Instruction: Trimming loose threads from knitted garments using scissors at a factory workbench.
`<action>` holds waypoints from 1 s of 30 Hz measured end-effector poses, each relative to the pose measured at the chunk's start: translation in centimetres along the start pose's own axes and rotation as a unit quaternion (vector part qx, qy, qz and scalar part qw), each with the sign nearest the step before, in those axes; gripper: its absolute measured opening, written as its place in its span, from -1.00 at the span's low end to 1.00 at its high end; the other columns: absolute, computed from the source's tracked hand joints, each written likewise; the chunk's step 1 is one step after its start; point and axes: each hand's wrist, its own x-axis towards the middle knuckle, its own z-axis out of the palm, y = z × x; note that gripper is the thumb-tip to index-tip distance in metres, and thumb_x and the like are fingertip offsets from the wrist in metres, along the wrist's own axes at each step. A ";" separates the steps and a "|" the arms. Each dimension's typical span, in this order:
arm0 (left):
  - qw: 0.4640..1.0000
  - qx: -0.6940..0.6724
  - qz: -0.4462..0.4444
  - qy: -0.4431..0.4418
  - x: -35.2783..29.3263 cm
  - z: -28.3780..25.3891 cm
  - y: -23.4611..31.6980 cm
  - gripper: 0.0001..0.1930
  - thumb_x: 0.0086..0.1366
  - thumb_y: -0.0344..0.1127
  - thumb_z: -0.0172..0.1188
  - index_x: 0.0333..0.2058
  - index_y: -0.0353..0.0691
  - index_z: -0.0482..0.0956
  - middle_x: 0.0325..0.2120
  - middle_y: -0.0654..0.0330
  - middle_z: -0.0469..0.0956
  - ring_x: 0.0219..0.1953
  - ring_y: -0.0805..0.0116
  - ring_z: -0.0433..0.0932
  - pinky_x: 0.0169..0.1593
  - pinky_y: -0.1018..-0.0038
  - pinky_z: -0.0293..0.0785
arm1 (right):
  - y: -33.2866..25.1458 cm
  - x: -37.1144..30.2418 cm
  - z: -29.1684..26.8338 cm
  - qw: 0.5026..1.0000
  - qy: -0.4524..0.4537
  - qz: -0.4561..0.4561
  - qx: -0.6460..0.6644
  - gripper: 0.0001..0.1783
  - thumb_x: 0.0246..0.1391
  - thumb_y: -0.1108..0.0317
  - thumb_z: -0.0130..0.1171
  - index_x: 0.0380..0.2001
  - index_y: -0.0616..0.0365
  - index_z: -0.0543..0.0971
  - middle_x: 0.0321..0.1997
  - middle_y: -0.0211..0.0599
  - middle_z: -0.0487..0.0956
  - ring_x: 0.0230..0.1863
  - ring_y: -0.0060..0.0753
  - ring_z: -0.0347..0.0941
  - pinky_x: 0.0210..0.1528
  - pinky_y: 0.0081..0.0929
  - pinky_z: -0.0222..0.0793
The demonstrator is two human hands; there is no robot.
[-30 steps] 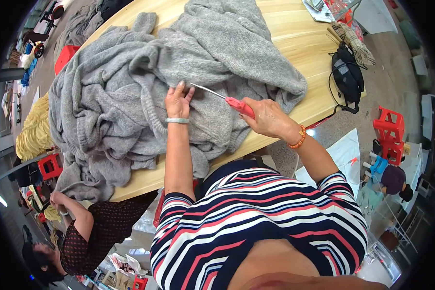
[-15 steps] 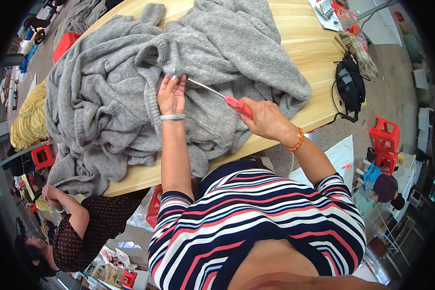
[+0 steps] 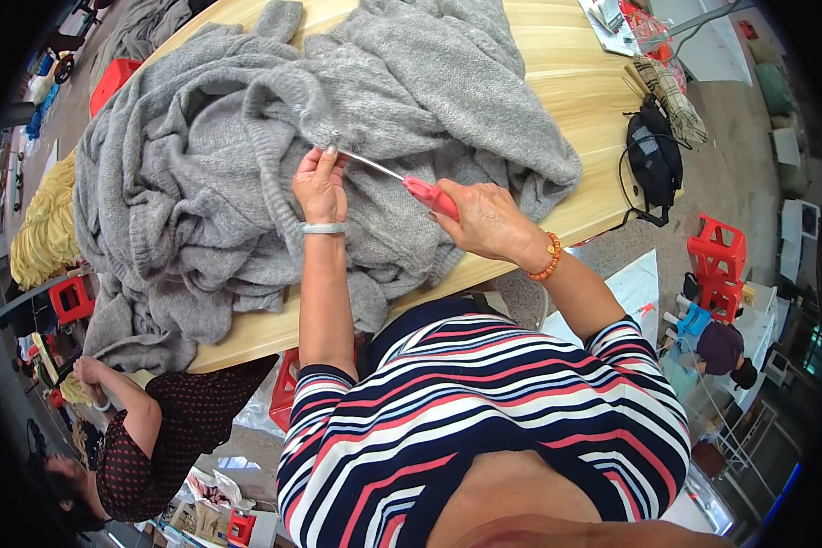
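A heap of grey knitted garments (image 3: 201, 173) covers much of the table in front of me. My left hand (image 3: 321, 194) pinches the grey knit beside a ribbed band, thumb and fingertips closed together. In my right hand (image 3: 491, 222) is a red-handled tool (image 3: 426, 195) with a thin metal shaft, gripped around its handle. The shaft points left and up to my left fingertips. Its tip is hidden there among the fingers and the knit, so its shape cannot be made out.
The pale wooden table (image 3: 571, 100) shows beyond the heap. A black bag (image 3: 653, 160) with a cord lies at its right edge. Red stools (image 3: 717, 251) stand to the right. At the lower left is another person (image 3: 178, 416), beside yellow cloth (image 3: 47, 224).
My right hand has moved slightly left, bringing the red handle closer to my left fingertips. My left fingers have drawn together on the knit. The whole view has shifted a little.
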 end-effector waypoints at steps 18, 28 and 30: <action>0.999 -0.011 -0.040 -0.033 -1.6 -0.8 0.9 -0.84 0.25 -0.54 0.19 -0.18 -0.33 0.50 -0.25 0.14 0.59 -0.18 0.30 0.58 0.05 0.29 0.52 | 2.3 -2.4 0.3 0.999 -0.006 0.026 0.025 -0.71 0.12 0.20 0.14 -0.15 0.12 0.45 -0.47 0.08 0.56 -0.33 0.22 0.51 -0.26 0.01 0.39; 0.531 0.735 0.407 0.115 -10.9 -6.8 6.6 -0.83 0.10 -0.34 0.41 -0.41 -0.22 0.59 -0.26 0.17 0.54 -0.16 0.36 0.47 -0.13 0.48 0.39 | 7.2 -6.1 1.5 0.992 0.048 0.091 0.074 -0.69 0.07 0.30 0.16 -0.12 0.12 0.43 -0.42 0.10 0.56 -0.32 0.24 0.50 -0.27 -0.01 0.40; 0.790 0.564 0.204 0.127 -11.4 -11.1 4.9 -0.83 0.10 -0.34 0.41 -0.43 -0.23 0.58 -0.30 0.22 0.53 -0.20 0.43 0.46 -0.15 0.52 0.38 | 7.7 -6.4 1.9 0.992 0.045 0.094 0.076 -0.69 0.06 0.31 0.16 -0.12 0.12 0.43 -0.42 0.11 0.56 -0.31 0.24 0.50 -0.26 -0.01 0.40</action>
